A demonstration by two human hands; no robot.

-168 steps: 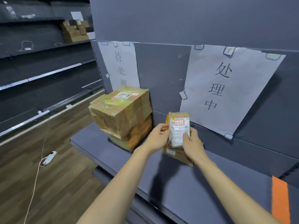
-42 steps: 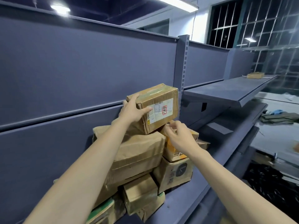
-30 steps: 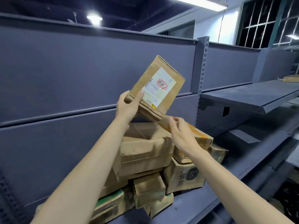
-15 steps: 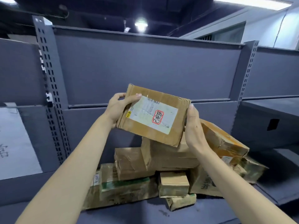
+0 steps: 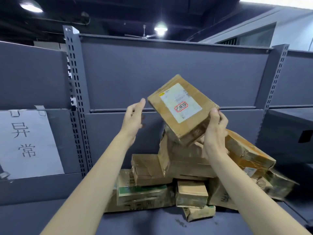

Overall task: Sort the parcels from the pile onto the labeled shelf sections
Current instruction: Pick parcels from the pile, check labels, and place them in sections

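A brown cardboard parcel (image 5: 182,107) with a white label and a red stamp is held up, tilted, above the pile. My right hand (image 5: 215,131) grips its lower right corner, thumb on the front face. My left hand (image 5: 133,116) hovers just left of the parcel with relaxed fingers, apart from it. Below lies the pile of parcels (image 5: 186,180), several brown boxes stacked unevenly on the grey shelf (image 5: 67,217).
A white paper sign (image 5: 27,143) with two black characters is taped to the back panel at the left. A perforated upright post (image 5: 76,99) separates that section from the pile's section. Another upright (image 5: 274,82) and a higher shelf (image 5: 291,126) stand at the right.
My left hand has let go of the parcel and moved off to the left. The right hand alone holds it now, tilted more steeply. The view shifted slightly right.
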